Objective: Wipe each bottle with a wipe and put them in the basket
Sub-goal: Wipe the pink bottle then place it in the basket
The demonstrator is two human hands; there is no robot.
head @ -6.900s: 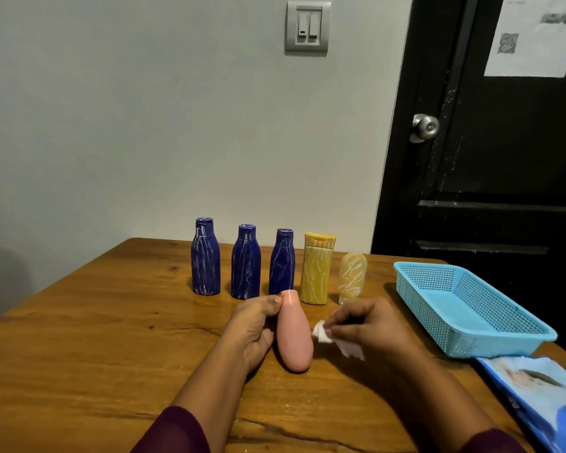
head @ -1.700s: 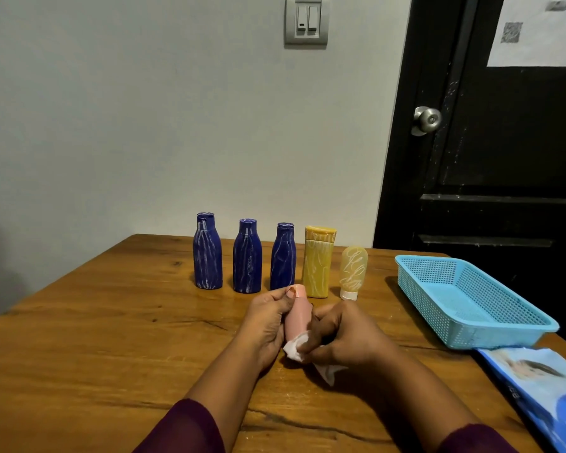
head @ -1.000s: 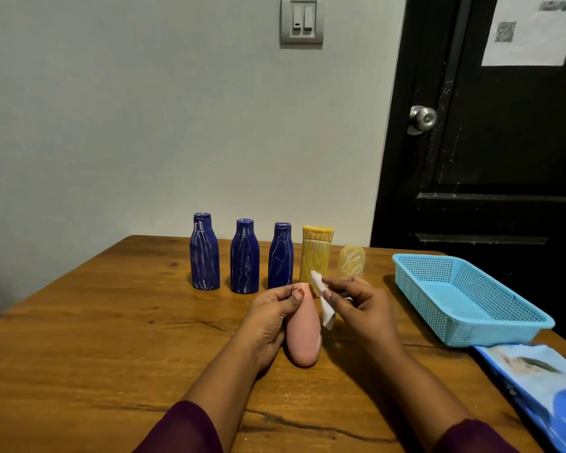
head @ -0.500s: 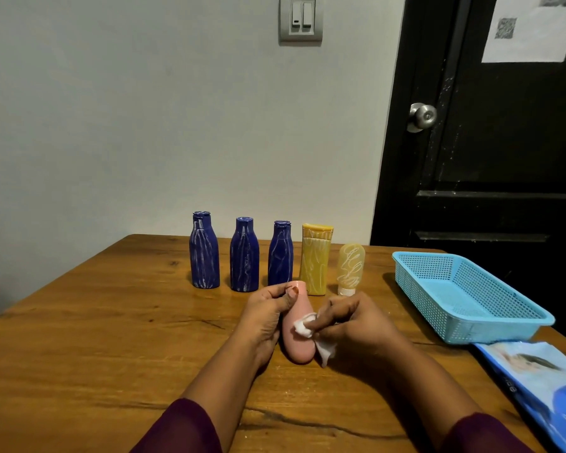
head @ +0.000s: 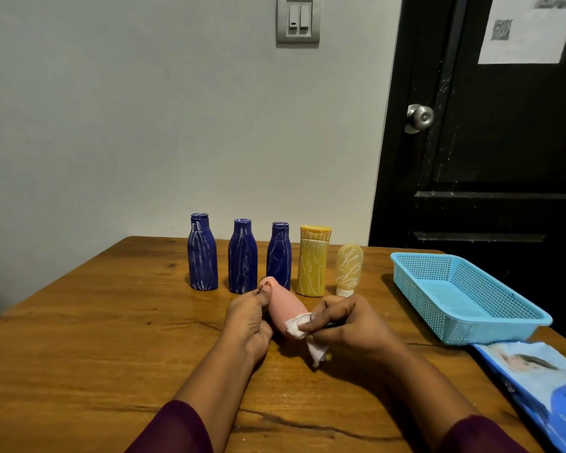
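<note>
At a wooden table [head: 79, 338] set against a pale wall, with a black door [head: 487, 158] off to the right. Near the table's right edge, a blue mesh basket [head: 415, 289], with no bottle visible inside. Just in front of it, a blue pack of wipes [head: 536, 380]. Toward the back, upright in a row: three dark blue bottles [head: 242, 256], a yellow bottle [head: 313, 261] and a small clear bottle [head: 348, 269] standing on its cap. All streaked with white marks, so judged not yet wiped.

In front of that row and well apart from the basket, a pink bottle [head: 286, 307], tilted with its cap end pointing away. Gripped by the left hand [head: 247, 318], fingers curled round its left side, thumb up by the cap end. Rubbed low on its near right side by the right hand [head: 347, 322], fingertips pinching a crumpled white wipe [head: 296, 325] against the plastic, with a loose tail trailing down toward the table.

Judged step: wiping the first of six bottles, none binned yet. Next calls for turning the bottle in the left grip to reach the hidden underside. Then carrying it right, over the basket rim, and setting it down inside, with the wipe kept pinched for the next bottle.
</note>
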